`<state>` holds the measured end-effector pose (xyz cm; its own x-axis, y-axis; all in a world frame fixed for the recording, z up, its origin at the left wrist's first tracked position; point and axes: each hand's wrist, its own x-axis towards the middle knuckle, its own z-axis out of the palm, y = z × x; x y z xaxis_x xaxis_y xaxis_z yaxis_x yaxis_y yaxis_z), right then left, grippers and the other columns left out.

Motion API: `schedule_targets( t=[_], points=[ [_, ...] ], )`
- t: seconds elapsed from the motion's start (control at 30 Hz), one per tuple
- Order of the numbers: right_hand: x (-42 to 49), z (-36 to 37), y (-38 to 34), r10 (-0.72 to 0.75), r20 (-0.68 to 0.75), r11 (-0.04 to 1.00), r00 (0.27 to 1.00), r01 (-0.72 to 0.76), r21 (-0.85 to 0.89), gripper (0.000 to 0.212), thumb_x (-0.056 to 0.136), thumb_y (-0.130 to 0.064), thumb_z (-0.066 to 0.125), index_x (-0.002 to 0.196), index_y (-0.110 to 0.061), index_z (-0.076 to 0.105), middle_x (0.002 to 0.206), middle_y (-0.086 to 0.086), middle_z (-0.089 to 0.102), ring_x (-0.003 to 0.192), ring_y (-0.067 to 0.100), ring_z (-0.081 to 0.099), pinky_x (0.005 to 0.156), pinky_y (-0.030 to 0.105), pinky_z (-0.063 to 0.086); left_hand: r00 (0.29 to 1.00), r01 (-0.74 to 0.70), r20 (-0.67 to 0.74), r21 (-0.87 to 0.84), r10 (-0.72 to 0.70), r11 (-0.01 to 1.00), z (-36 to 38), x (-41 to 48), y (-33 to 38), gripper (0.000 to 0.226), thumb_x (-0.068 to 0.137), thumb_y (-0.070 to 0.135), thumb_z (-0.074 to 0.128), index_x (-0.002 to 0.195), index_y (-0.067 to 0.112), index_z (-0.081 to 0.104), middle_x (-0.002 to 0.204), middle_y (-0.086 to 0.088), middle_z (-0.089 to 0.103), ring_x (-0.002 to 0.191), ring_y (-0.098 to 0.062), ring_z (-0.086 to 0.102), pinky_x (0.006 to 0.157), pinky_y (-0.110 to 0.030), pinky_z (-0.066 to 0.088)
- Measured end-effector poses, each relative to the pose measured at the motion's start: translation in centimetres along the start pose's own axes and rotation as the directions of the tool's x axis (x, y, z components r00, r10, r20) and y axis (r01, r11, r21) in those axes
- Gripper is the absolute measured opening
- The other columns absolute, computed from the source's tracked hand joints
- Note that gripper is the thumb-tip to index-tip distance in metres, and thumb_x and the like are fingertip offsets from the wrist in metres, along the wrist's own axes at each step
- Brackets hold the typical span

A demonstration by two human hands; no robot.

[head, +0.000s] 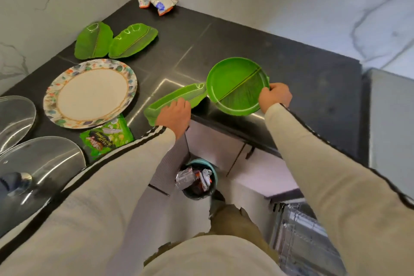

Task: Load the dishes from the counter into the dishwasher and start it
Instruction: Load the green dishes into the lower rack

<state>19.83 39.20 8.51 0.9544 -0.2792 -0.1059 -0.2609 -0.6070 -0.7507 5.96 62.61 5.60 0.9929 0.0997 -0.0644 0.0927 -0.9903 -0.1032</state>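
While both hands sit on green dishes at the counter edge, I log the scene as follows.

Step in hand: pick-up of dishes from the counter [291, 56]; I judge loading barely begun.
Left hand [173, 116]: fingers curled over the near rim of the leaf-shaped dish [177, 96], centre of frame; gripping it, as far as I can tell.
Right hand [276, 97]: clamped on the right rim of the round green plate [235, 86], thumb on top; plate tilted, its near edge overhanging the counter edge.
Relation: leaf-shaped dish tip and round green plate touch or nearly touch; I cannot tell which.
Remaining stock: two leaf dishes [114, 40] upper left, patterned plate [90, 94] left, glass lids [33, 163] lower left.
Non-dish items: snack packet [107, 139], crumpled wrapper [156, 1] at the back, bin [198, 180] below.
Dishwasher: open rack [302, 242] lower right of frame, blurred.
Next move, my judgement: lift both dishes clear, swing right and down, and slot each upright in the rack.
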Motion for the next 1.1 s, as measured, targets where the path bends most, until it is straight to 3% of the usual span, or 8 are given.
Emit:
schedule_targets(
  t=[0.13,0.27,0.47,0.6,0.7,0.83,1.03,1.1],
  points=[
    [-10.0,-3.0,7.9,0.15,-0.104,0.988,0.983,-0.147,0.036,0.027,0.089,-0.014,0.057,0.11,-0.008,0.074,0.111,0.016,0.071,0.108,0.035,0.062,0.088,0.035,0.047,0.985,-0.17,-0.028,-0.015,0.17,0.985,1.9,-6.9,3.5,0.023,0.094,0.004,0.04,0.116,0.004,0.048,0.115,-0.015,0.05,0.101,-0.034,0.057,0.066,-0.041,0.039],
    [-20.2,-7.0,16.4,0.339,-0.19,0.939,0.921,-0.321,0.121,0.026,0.089,-0.013,0.055,0.106,-0.003,0.073,0.107,0.022,0.07,0.104,0.039,0.063,0.084,0.037,0.047,0.926,-0.371,-0.097,-0.074,0.364,0.926,4.6,-15.2,7.0,0.015,0.082,-0.002,0.056,0.097,0.002,0.057,0.093,-0.018,0.055,0.073,-0.037,0.062,0.048,-0.042,0.046],
    [-34.6,-13.7,30.6,0.765,-0.227,0.642,0.602,-0.689,0.335,0.03,0.085,-0.01,0.055,0.11,-0.002,0.071,0.111,0.02,0.07,0.105,0.039,0.064,0.08,0.036,0.048,0.863,-0.471,0.12,-0.157,0.491,0.868,7.0,-25.0,15.3,0.018,0.099,0.013,0.044,0.115,0.007,0.048,0.12,-0.013,0.048,0.105,-0.034,0.058,0.077,-0.044,0.046],
    [-42.1,-18.1,38.5,0.902,-0.171,0.429,0.396,-0.787,0.443,0.028,0.078,-0.006,0.058,0.101,0.003,0.069,0.099,0.02,0.071,0.098,0.035,0.068,0.073,0.029,0.047,0.836,-0.428,0.249,-0.259,0.488,0.866,8.3,-29.4,22.0,0.027,0.105,0.023,0.038,0.123,0.005,0.047,0.128,-0.018,0.05,0.115,-0.04,0.057,0.09,-0.048,0.044],
    [-45.4,-19.6,47.9,0.954,-0.136,0.298,0.267,-0.802,0.518,0.033,0.053,-0.01,0.057,0.081,0.004,0.068,0.076,0.017,0.071,0.079,0.032,0.072,0.073,0.042,0.06,0.802,-0.388,0.331,-0.346,0.498,0.854,8.8,-31.9,27.2,0.034,0.105,0.028,0.038,0.124,0.004,0.053,0.129,-0.02,0.054,0.118,-0.04,0.055,0.095,-0.044,0.043],
    [-48.0,-21.5,55.2,0.983,-0.093,0.183,0.159,-0.791,0.584,0.032,0.052,-0.014,0.058,0.081,0.0,0.063,0.076,0.014,0.072,0.074,0.031,0.072,0.07,0.048,0.061,0.795,-0.213,0.412,-0.497,0.445,0.841,9.1,-34.5,33.9,0.036,0.101,0.03,0.05,0.119,-0.001,0.05,0.125,-0.025,0.058,0.117,-0.043,0.054,0.092,-0.044,0.042],
    [-46.1,-27.3,56.4,0.974,-0.13,0.225,0.183,-0.79,0.57,0.022,0.063,-0.013,0.06,0.083,-0.005,0.064,0.092,0.016,0.073,0.082,0.035,0.071,0.076,0.048,0.06,0.746,-0.209,0.485,-0.479,0.456,0.852,10.0,-36.2,43.4,0.031,0.094,0.024,0.06,0.116,0.003,0.053,0.119,-0.02,0.062,0.111,-0.04,0.059,0.083,-0.041,0.047],
    [-44.2,-29.8,55.5,0.953,-0.146,0.304,0.267,-0.838,0.453,0.021,0.073,-0.01,0.062,0.094,-0.006,0.065,0.105,0.013,0.071,0.096,0.034,0.07,0.084,0.04,0.057,0.754,-0.156,0.509,-0.474,0.414,0.867,10.8,-36.2,46.6,0.028,0.093,0.024,0.061,0.113,0.005,0.054,0.115,-0.018,0.064,0.106,-0.039,0.061,0.075,-0.038,0.045]
  ],
)
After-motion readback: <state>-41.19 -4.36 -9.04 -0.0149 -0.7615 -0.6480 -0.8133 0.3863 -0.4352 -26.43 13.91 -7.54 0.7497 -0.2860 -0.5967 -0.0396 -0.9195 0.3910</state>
